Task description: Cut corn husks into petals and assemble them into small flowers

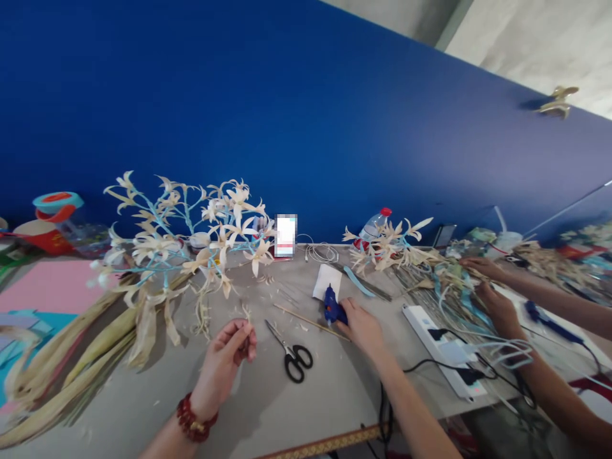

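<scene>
My left hand (228,354) is closed in a pinch on a small tuft of thin pale strands (247,315) that sticks up past the fingertips. A beaded red bracelet circles that wrist. My right hand (362,326) grips the handle of a blue glue gun (331,307), whose nozzle points away from me over a small white sheet (326,280). Between my hands lie black-handled scissors (292,357), blades pointing to the upper left, and a thin wooden stick (306,319). Pale husk flowers on light-blue stems (191,217) stand behind my left hand.
Dried corn husks (100,344) and pink paper (52,284) cover the left side. To the right are a white power strip (442,354) with cables, a bottle with a red cap (376,223) and a second flower bunch (394,245). A co-worker's hands (495,303) handle strips there. A phone (285,236) stands at the wall.
</scene>
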The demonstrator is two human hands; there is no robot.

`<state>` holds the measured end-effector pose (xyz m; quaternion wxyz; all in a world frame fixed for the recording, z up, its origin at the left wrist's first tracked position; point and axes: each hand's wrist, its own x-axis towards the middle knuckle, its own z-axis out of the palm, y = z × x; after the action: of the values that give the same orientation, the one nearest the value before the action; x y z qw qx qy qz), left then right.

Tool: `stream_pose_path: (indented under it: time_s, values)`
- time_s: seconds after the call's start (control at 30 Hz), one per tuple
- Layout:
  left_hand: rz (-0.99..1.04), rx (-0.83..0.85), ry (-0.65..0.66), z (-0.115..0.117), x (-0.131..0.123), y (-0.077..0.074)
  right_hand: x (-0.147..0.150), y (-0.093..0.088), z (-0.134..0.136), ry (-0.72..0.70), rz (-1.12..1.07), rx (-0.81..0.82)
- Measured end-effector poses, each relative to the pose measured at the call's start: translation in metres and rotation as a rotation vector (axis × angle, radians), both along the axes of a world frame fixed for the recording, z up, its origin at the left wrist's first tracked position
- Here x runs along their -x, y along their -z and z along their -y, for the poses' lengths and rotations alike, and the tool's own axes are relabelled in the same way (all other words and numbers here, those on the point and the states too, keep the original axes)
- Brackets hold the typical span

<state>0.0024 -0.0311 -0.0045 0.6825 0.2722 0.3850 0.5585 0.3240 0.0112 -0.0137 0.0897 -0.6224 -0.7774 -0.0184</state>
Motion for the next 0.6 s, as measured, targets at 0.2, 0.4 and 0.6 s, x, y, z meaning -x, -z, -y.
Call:
stream_pose_path:
  time_s: [0.2,0.4,0.6]
  values:
    - [0.059,0.032,-0.070,-0.003,0.002,-0.001,-0.007,-0.022,-0.007,-0.136,-0.066,0.025]
    - [0.059,0.003,-0.060,-0.003,0.001,-0.002,0.059,-0.041,-0.046,-0.189,-0.464,0.072]
    - [0.067,-0.002,-0.095,-0.005,0.006,-0.001,0.135,-0.046,-0.044,-0.569,-0.601,0.390]
